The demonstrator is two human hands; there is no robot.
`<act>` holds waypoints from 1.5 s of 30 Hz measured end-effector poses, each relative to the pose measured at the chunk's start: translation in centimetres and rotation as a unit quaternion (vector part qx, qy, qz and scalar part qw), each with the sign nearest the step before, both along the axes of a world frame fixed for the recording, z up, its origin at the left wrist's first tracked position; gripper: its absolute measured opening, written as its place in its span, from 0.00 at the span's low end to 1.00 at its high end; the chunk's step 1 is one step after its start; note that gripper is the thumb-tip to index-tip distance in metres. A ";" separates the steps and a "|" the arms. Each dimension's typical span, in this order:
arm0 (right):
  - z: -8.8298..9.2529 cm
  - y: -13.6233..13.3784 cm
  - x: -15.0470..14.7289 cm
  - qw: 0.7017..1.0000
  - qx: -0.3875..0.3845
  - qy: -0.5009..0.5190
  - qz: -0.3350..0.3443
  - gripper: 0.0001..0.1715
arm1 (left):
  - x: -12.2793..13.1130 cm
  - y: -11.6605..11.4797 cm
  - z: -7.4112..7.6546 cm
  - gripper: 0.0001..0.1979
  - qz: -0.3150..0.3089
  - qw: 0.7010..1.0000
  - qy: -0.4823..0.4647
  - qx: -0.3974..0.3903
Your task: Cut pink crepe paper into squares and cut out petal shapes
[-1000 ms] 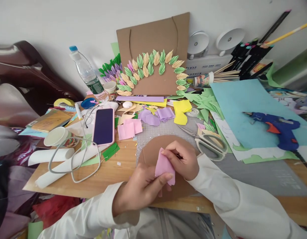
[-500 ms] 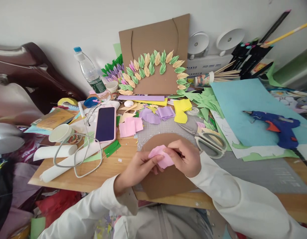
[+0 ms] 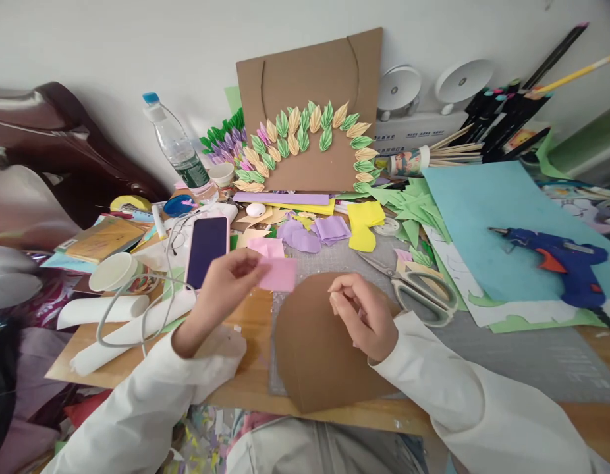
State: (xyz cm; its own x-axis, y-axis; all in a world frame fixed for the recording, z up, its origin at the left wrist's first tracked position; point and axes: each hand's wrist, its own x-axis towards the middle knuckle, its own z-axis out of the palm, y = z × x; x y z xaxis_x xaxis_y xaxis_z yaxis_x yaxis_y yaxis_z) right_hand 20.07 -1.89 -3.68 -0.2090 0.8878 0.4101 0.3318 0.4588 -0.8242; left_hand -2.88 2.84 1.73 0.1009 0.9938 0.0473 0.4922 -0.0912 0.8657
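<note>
Now, left hand (image 3: 226,280): pinches a pink paper square (image 3: 278,274), just left of the brown cardboard disc (image 3: 315,355).
Right hand (image 3: 367,316): loosely curled, holding nothing, over the disc.
Scissors (image 3: 418,289): right of the disc.
Phone (image 3: 206,242): left of the disc.

Pink slip (image 3: 278,274): thin matt paper. Disc (image 3: 319,342) and backboard (image 3: 309,85): matt brown cardboard, the board's leaves folded paper. Desk (image 3: 236,342): smooth wood laminate. Phone (image 3: 207,242): glossy glass screen, pink case. Bottle (image 3: 179,153): clear plastic. Scissors (image 3: 414,284): metal blades, plastic handles. Glue gun (image 3: 562,258): blue plastic. Sleeves (image 3: 473,408): white cloth.
</note>
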 end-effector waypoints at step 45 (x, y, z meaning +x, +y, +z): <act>1.1 0.4 0.4 0.978 0.200 0.052 0.030 0.11 | 2.1 -1.2 -0.6 0.14 -0.334 0.935 -0.105 0.060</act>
State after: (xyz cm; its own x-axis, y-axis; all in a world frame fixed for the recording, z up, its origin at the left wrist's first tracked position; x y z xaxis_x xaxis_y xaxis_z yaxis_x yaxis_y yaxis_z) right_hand 20.43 -1.48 -2.61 -0.1948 0.6391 0.7440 0.2184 0.7678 -0.6023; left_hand -0.77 1.62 1.16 0.6732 0.6987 0.2422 0.1114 -0.4196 0.9009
